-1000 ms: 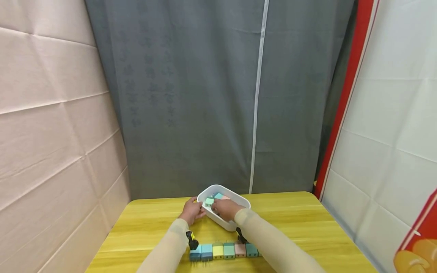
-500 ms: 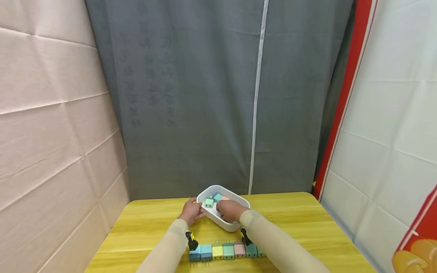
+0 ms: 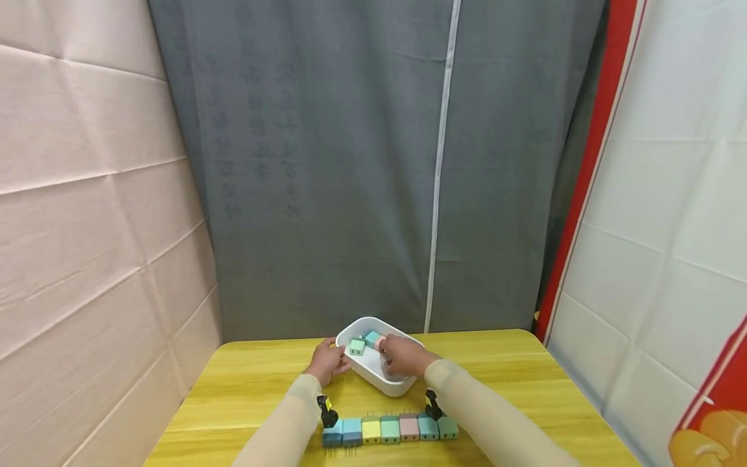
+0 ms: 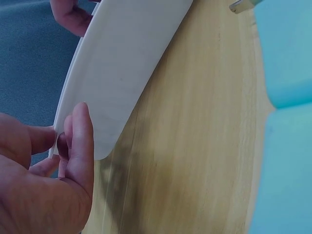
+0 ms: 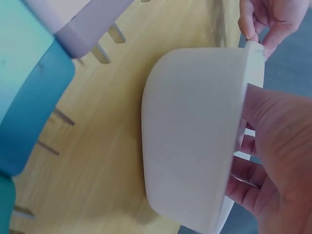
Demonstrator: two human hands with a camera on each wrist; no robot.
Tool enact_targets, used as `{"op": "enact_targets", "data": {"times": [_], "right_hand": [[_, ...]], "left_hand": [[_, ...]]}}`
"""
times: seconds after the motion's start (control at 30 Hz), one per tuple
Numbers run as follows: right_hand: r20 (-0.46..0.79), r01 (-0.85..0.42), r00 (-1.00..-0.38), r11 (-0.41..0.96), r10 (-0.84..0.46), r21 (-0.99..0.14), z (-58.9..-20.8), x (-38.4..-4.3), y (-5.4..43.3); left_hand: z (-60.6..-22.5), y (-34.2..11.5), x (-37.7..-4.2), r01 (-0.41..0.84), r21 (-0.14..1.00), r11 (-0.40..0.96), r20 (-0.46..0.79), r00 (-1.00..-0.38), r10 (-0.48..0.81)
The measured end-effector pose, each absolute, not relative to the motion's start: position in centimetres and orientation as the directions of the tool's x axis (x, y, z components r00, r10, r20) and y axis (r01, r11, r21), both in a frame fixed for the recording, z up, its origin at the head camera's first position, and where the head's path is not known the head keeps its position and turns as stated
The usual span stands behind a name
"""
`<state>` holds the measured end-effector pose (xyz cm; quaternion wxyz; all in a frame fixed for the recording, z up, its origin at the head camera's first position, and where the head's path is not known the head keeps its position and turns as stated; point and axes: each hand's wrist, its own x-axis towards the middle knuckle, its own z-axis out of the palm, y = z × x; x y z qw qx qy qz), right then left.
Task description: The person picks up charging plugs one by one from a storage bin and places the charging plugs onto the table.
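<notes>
The white tub (image 3: 373, 379) is pinched by the left hand (image 3: 328, 361), the pink block (image 3: 379, 342) part-covered at the right hand's (image 3: 404, 356) ten o'clock, finger grip untellable.

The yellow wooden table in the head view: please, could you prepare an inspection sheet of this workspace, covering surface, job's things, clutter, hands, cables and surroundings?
Surface: yellow wood-grain table, partly hidden by the arms.
Job's things: white rectangular tub with rounded corners, holding a pale green block, a blue block and a partly hidden pink block; nearer the person, a row of seven visible pastel pronged blocks.
Clutter: nothing seen.
Hands: left hand holds the tub's rim; right hand reaches inside, beside the pink block, grip unclear.
Cables: nothing seen.
Surroundings: dark grey fabric curtain behind; creased pinkish cloth at view's left; white, red-edged panel at right.
</notes>
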<state>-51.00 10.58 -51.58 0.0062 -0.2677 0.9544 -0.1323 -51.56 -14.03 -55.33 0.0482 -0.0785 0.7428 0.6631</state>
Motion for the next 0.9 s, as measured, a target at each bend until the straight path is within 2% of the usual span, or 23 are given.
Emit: {"op": "enact_targets", "data": {"times": [0.2,0.4,0.9], "right_hand": [[0.068,-0.497,-0.863,0.821,-0.5,-0.28,-51.7,-51.2,11.4],[0.062,-0.485,-0.866,0.803,-0.497,-0.346,-50.7,-49.9,12.2],[0.135,-0.495,-0.868,0.81,-0.478,-0.315,-49.0,-46.8,17.3]], "left_hand": [[-55.2,-14.0,-51.5,-0.177,0.977,0.115,-0.172,-0.984,-0.056],[-55.5,-14.1,-51.6,-0.187,0.978,0.096,-0.183,-0.982,-0.048],[-55.1,-13.8,-51.3,-0.184,0.979,0.09,-0.179,-0.982,-0.06]]}}
